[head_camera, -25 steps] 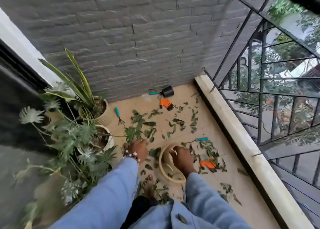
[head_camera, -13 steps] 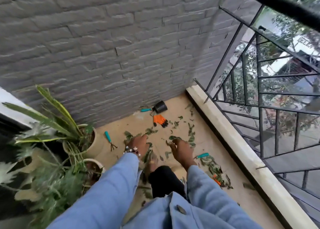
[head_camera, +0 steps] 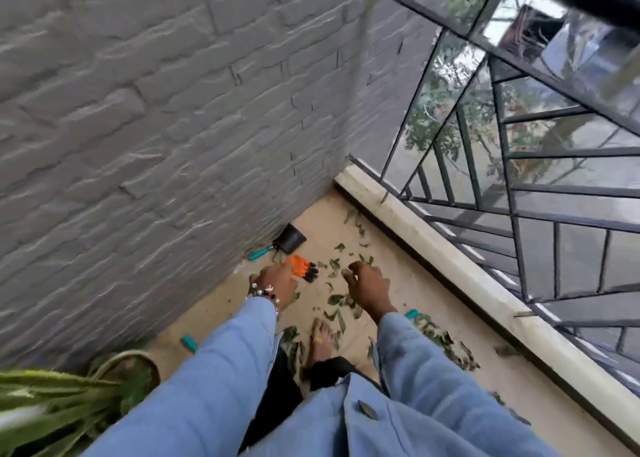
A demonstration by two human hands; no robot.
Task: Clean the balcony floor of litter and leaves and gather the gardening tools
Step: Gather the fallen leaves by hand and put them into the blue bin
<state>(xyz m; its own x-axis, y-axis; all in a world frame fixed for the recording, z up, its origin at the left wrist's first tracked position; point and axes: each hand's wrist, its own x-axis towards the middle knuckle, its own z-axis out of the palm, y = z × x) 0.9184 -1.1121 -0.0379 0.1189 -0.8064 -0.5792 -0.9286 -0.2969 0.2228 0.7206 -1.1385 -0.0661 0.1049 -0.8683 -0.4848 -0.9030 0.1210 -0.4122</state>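
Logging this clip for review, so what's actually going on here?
A person in a blue denim jacket leans over a balcony floor strewn with green leaves. The left hand reaches toward an orange glove lying near the brick wall; whether it touches is unclear. The right hand hovers loosely curled, holding nothing visible. A black pot lies tipped beside a teal-handled tool in the corner. Other teal handles lie among the leaves, ungathered.
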